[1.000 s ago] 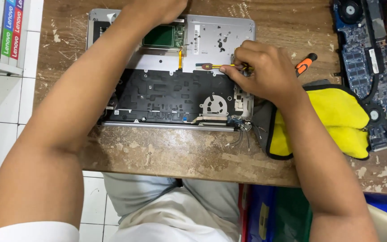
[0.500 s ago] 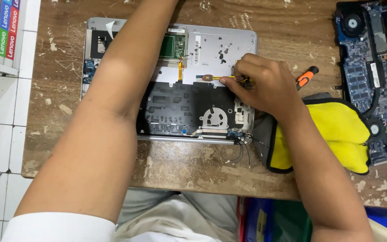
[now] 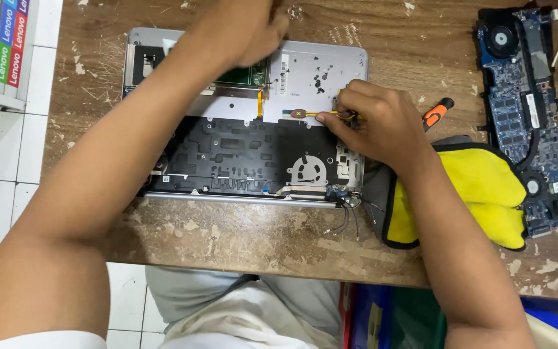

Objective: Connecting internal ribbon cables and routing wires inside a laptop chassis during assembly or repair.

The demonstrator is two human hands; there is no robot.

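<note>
Change: my left hand (image 3: 243,29) has slid up the laptop base (image 3: 318,71); grip unclear, blurred.
Right hand (image 3: 372,119): still pinching the screwdriver (image 3: 437,113) on a yellow cable (image 3: 311,114).
Meaning: I judge the cable work continues.

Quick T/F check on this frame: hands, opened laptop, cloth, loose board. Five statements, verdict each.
1. The right hand pinches a thin yellow flex cable over the opened laptop. True.
2. The yellow cloth lies left of the laptop. False: it lies to the right, under the right forearm.
3. A separate blue circuit board lies on the wooden table at the far right. True.
4. The left hand rests on the yellow cloth. False: it is at the laptop's far edge, blurred.
5. The orange-handled screwdriver is held in the left hand. False: it shows just behind the right hand.
</note>
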